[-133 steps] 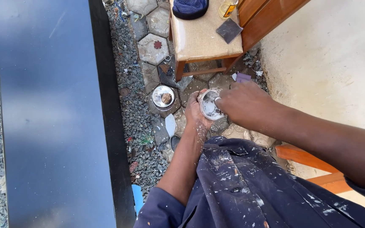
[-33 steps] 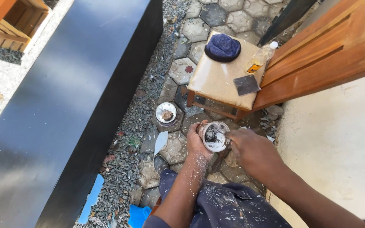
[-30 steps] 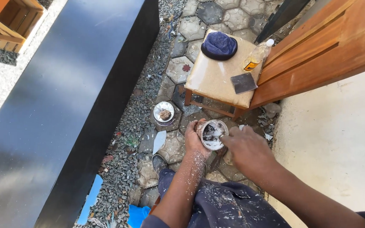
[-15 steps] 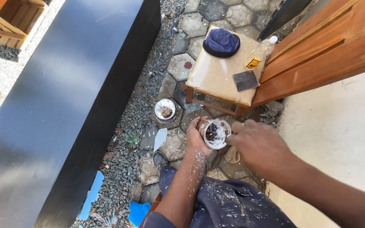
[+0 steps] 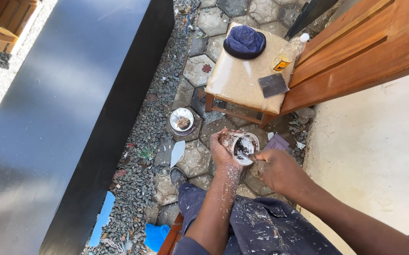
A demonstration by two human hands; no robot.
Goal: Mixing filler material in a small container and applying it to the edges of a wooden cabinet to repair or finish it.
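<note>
The left hand (image 5: 223, 150) grips a small white-smeared container (image 5: 242, 146), held low over the paving near the wooden stool (image 5: 242, 80). The right hand (image 5: 280, 172) is closed around a thin tool (image 5: 251, 155) dipping into it.

Compared with the earliest picture, the small white-smeared container (image 5: 241, 147) is now uncovered: the right hand (image 5: 280, 171), then laid over its mouth, is drawn back to its right side, with a thin tool dipped inside. The container is tipped further sideways in the left hand (image 5: 223, 152).
</note>
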